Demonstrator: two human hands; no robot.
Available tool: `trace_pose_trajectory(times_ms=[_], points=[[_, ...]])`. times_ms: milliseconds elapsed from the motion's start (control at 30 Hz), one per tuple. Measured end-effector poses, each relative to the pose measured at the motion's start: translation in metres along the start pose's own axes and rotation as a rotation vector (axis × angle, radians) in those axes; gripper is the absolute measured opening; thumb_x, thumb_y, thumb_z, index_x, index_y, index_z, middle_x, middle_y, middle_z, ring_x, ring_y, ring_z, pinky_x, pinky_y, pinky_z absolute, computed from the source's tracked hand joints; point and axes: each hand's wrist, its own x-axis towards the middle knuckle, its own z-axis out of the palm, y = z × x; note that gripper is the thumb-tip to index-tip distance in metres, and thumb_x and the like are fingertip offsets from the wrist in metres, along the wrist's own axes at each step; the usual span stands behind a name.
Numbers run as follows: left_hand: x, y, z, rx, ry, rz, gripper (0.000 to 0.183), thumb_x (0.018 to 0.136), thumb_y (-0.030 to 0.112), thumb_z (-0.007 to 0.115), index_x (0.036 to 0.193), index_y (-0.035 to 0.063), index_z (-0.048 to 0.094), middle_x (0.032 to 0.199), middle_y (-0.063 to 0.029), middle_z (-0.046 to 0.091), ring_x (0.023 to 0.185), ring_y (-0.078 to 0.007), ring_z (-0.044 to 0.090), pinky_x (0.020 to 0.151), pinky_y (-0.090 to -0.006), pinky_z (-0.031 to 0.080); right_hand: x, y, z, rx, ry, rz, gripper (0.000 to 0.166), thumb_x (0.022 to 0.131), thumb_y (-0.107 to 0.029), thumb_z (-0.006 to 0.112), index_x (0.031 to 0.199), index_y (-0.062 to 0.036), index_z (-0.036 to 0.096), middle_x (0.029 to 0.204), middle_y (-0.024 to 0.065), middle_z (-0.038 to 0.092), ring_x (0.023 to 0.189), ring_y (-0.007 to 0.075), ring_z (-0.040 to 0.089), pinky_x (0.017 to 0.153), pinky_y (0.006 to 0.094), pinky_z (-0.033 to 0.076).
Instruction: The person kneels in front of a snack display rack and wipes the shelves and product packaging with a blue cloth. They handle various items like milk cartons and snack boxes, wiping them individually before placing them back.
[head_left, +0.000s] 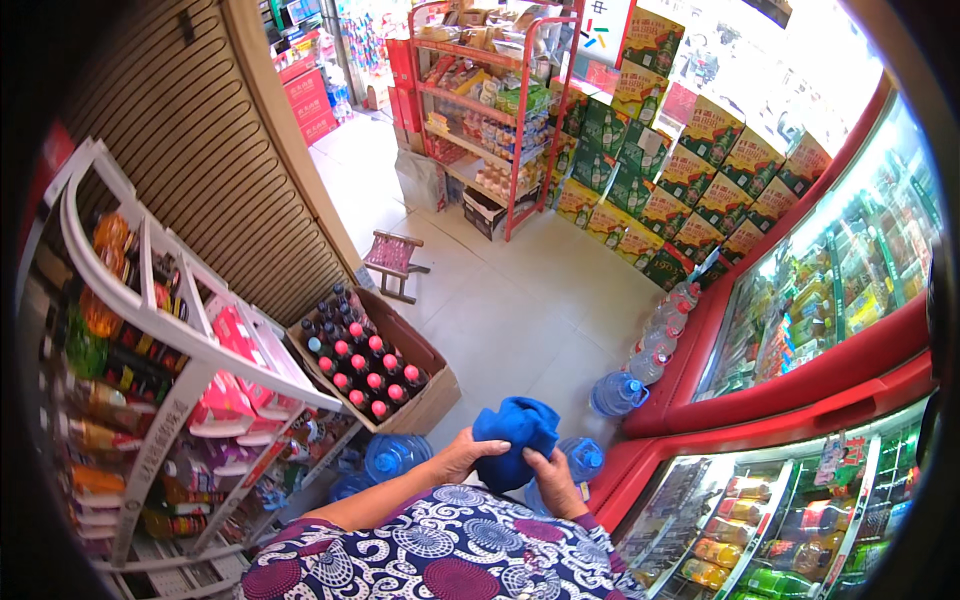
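A bunched blue cloth (517, 439) is held up in front of my body, folded and creased. My left hand (469, 455) grips its left side, thumb lying across the fabric. On the right side, my right hand (553, 480) pinches the same cloth, with the thumb on its lower edge. The fingers of both hands are partly hidden behind the fabric. Below and to the right of the cloth stands a large blue-tinted water bottle (581, 457). Another big water bottle (397, 456) stands on the left, beyond my left forearm.
A cardboard box (442, 401) of dark bottles sits left, by a white drinks rack (187, 337). Red-framed glass-door fridges (750, 416) line the right, with several water jugs (649, 365) before them. Ahead are a folding stool (391, 253), a red shelf rack (517, 142) and stacked beer cartons (671, 202).
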Motion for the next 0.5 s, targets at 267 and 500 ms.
trace_pose_trajectory(times_ms=[267,500], points=[[0.094,0.083,0.026,0.053,0.082,0.13,0.056,0.075,0.022,0.079,0.121,0.0021,0.055,0.11,-0.0093,0.063,0.102,-0.0202,0.06,0.093,-0.0379,0.047,0.106,-0.063,-0.018,-0.051,0.155,-0.189,0.081,0.085,-0.018,0.072,0.147,-0.0133,0.02,0.14,0.015,0.04,0.119,0.0264,0.05,0.094,0.0362,0.048],[0.198,0.106,0.052,0.459,0.072,0.251,0.049,0.077,0.022,0.08,0.118,0.0047,0.058,0.106,-0.0063,0.064,0.096,-0.0144,0.059,0.086,-0.0312,0.049,0.183,-0.111,-0.055,0.191,-0.039,-0.041,0.078,0.085,-0.02,0.071,0.146,-0.0113,0.024,0.131,0.0131,0.047,0.108,0.0219,0.054,0.091,0.0365,0.049]])
